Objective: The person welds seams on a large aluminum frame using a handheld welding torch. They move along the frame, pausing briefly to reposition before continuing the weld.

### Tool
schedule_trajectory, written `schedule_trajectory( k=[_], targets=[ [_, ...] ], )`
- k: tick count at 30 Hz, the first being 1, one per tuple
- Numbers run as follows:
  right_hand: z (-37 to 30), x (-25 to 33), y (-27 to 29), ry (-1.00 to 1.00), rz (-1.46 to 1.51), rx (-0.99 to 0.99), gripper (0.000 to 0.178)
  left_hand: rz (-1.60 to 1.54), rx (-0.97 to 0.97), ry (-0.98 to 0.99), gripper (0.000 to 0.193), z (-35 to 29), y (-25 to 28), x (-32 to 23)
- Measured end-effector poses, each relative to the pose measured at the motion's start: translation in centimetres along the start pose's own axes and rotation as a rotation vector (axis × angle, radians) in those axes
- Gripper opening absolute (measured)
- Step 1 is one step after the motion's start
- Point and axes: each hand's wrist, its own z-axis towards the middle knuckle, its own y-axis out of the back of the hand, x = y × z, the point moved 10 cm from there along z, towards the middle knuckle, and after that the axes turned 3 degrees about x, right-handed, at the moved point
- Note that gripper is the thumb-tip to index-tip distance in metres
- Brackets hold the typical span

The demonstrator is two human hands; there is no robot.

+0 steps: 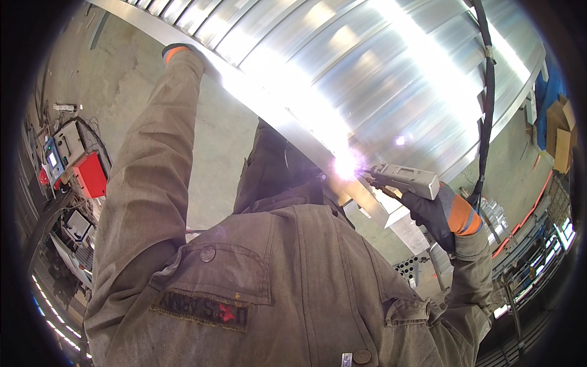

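Observation:
My right hand point(431, 214), in a dark glove with an orange and grey cuff, is closed around a grey handheld welding gun point(406, 178). The gun's tip points left at a dazzling arc point(347, 165), which burns at the edge of a long bright metal frame rail point(272, 113). Beyond the rail spreads a shiny ribbed metal panel point(391, 79), with glare washing out much of it. Far up on the left, my left hand point(176, 49), gloved with an orange cuff, is at the rail's outer side. Its fingers are hidden.
A black cable point(487, 104) hangs down the right side, passing near my right wrist. Over on the left stand a red box point(90, 175) and a unit with a small screen point(53, 159). Cardboard boxes point(557, 137) and a red hose point(524, 221) lie at the right.

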Motion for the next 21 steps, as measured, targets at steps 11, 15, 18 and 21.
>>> schedule_trajectory(
  k=[11,15,18,21],
  targets=[
    [-1.3,2.1,0.2,-0.109,-0.048,-0.022,0.055,-0.053,0.024,0.017,0.024,-0.4,0.7,0.0],
    [-1.4,1.5,0.2,-0.107,-0.036,-0.029,0.055,-0.048,-0.011,-0.002,0.025,-1.3,2.1,0.4],
    [-1.5,1.3,0.4,-0.11,-0.03,-0.054,0.054,-0.07,0.002,0.006,0.025,-1.9,2.4,0.6],
    [-1.9,1.4,0.5,-0.132,-0.02,-0.074,0.054,-0.038,0.029,0.009,0.025,-2.4,2.9,0.4]
  ],
)
